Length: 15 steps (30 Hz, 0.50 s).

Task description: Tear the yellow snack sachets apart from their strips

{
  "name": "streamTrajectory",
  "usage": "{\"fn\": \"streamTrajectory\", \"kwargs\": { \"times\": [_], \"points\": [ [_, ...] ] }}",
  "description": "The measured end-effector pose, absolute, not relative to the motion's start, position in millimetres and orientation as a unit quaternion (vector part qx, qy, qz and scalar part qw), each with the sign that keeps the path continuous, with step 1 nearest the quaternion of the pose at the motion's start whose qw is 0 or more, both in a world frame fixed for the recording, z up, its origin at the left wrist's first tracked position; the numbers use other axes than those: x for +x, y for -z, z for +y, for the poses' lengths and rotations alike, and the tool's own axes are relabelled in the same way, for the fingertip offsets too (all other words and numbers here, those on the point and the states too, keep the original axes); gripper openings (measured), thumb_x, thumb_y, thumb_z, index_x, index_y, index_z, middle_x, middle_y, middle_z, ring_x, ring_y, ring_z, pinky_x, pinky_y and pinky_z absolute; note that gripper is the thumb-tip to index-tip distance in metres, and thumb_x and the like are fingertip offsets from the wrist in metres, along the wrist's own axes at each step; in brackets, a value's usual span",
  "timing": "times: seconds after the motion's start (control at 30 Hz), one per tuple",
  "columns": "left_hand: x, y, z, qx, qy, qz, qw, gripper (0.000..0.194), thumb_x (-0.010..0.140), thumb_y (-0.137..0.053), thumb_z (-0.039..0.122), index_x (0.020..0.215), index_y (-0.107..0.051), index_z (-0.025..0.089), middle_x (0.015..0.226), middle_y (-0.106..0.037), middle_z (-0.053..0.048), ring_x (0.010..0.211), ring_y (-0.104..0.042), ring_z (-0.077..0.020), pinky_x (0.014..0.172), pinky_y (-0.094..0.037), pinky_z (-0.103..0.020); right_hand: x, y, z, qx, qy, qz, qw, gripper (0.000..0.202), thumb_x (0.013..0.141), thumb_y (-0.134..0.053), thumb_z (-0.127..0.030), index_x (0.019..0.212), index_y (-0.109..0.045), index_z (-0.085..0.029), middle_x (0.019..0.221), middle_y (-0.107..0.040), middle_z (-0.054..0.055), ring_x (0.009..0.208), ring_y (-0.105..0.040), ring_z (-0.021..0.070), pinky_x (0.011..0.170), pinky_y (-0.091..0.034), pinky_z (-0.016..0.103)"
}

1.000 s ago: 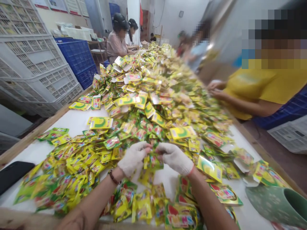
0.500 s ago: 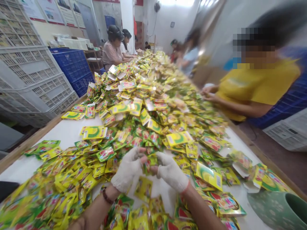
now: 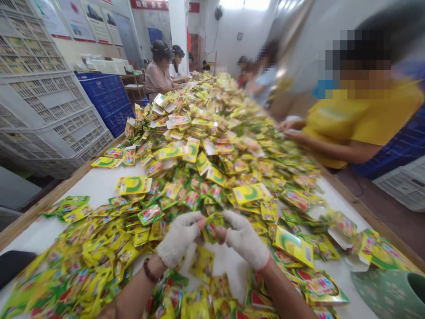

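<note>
A small green and yellow packet is pinched between my two hands over the near part of the table. My left hand, in a white glove with bare fingertips, grips its left edge. On the packet's right side, my right hand, gloved the same way, closes thumb and fingers on it. A yellow packet lies on the white tabletop just below the hands. Around them spreads a heap of shiny packets, with flat yellow boxes among them.
A green flowered container lies at the lower right. A dark object is at the left edge. White crates and blue crates stand left of the table. A person in yellow works on the right; others sit farther back.
The packet between my hands is now more upright and clearer to see, and my fingers have closed on it. The whole view has shifted slightly.
</note>
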<state>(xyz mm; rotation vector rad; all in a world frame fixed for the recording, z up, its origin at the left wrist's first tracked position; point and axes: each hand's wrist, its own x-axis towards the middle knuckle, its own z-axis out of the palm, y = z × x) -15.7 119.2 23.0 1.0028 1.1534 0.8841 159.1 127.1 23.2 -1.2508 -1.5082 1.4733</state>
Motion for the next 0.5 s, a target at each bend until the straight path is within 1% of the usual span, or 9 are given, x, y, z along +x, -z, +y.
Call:
{"fn": "streamTrajectory", "kwargs": {
  "times": [0.03,0.1,0.17,0.27,0.33,0.37,0.43,0.5],
  "points": [
    [-15,-23,119,0.416,-0.398,0.51,0.639,0.046,0.064,-0.073,0.058,0.07,-0.063,0.014,0.062,-0.063,-0.003,0.057,-0.059,-0.0137,0.054,-0.052,-0.026,161,-24,128,-0.498,-0.525,-0.591,0.357,0.022,0.075,-0.061,-0.04,0.075,-0.056,-0.018,0.066,-0.054,-0.002,0.057,-0.05,0.0115,0.05,-0.039,0.022],
    [-10,-23,118,0.35,-0.441,0.52,0.643,0.045,0.06,-0.076,0.056,0.071,-0.063,0.015,0.064,-0.064,-0.002,0.059,-0.061,-0.0145,0.057,-0.055,-0.028,164,-26,129,-0.538,-0.438,-0.603,0.393,0.023,0.077,-0.057,-0.036,0.062,-0.053,-0.018,0.061,-0.049,-0.002,0.06,-0.046,0.0122,0.054,-0.039,0.023],
    [-5,-23,116,0.298,-0.487,0.518,0.637,0.044,0.058,-0.079,0.053,0.073,-0.064,0.015,0.064,-0.065,-0.001,0.058,-0.061,-0.0137,0.058,-0.056,-0.028,165,-28,129,-0.556,-0.404,-0.599,0.412,0.025,0.079,-0.054,-0.034,0.06,-0.051,-0.019,0.06,-0.047,-0.002,0.06,-0.043,0.0124,0.055,-0.038,0.023],
    [1,-22,112,0.283,-0.516,0.509,0.628,0.04,0.059,-0.08,0.05,0.073,-0.066,0.014,0.063,-0.066,-0.001,0.058,-0.061,-0.0136,0.057,-0.055,-0.028,161,-27,127,-0.547,-0.437,-0.575,0.423,0.018,0.076,-0.058,-0.036,0.074,-0.054,-0.019,0.065,-0.049,-0.003,0.06,-0.043,0.0124,0.054,-0.038,0.023],
    [3,-21,111,0.294,-0.517,0.503,0.627,0.038,0.06,-0.08,0.048,0.073,-0.067,0.014,0.065,-0.067,-0.002,0.06,-0.062,-0.0149,0.059,-0.056,-0.028,158,-27,125,-0.545,-0.46,-0.566,0.414,0.021,0.071,-0.063,-0.034,0.084,-0.056,-0.02,0.068,-0.049,-0.003,0.06,-0.042,0.0124,0.053,-0.038,0.023],
    [3,-20,110,0.291,-0.521,0.501,0.627,0.038,0.061,-0.08,0.047,0.073,-0.067,0.014,0.065,-0.068,-0.002,0.061,-0.063,-0.0156,0.06,-0.056,-0.029,157,-26,125,-0.546,-0.468,-0.567,0.403,0.022,0.069,-0.065,-0.031,0.085,-0.056,-0.02,0.068,-0.049,-0.004,0.059,-0.042,0.0123,0.053,-0.038,0.023],
    [5,-18,111,0.261,-0.54,0.491,0.632,0.038,0.06,-0.08,0.046,0.074,-0.066,0.014,0.067,-0.069,-0.002,0.063,-0.065,-0.0169,0.063,-0.057,-0.031,157,-26,125,-0.554,-0.468,-0.571,0.384,0.017,0.067,-0.064,-0.027,0.079,-0.055,-0.02,0.065,-0.047,-0.004,0.058,-0.04,0.012,0.052,-0.036,0.023],
    [6,-18,112,0.216,-0.563,0.474,0.641,0.038,0.058,-0.082,0.044,0.074,-0.064,0.015,0.071,-0.07,-0.002,0.067,-0.067,-0.0172,0.066,-0.057,-0.032,159,-25,127,-0.568,-0.459,-0.565,0.384,0.013,0.067,-0.063,-0.026,0.071,-0.052,-0.02,0.062,-0.045,-0.005,0.058,-0.039,0.0116,0.052,-0.035,0.023]
  ]
}}
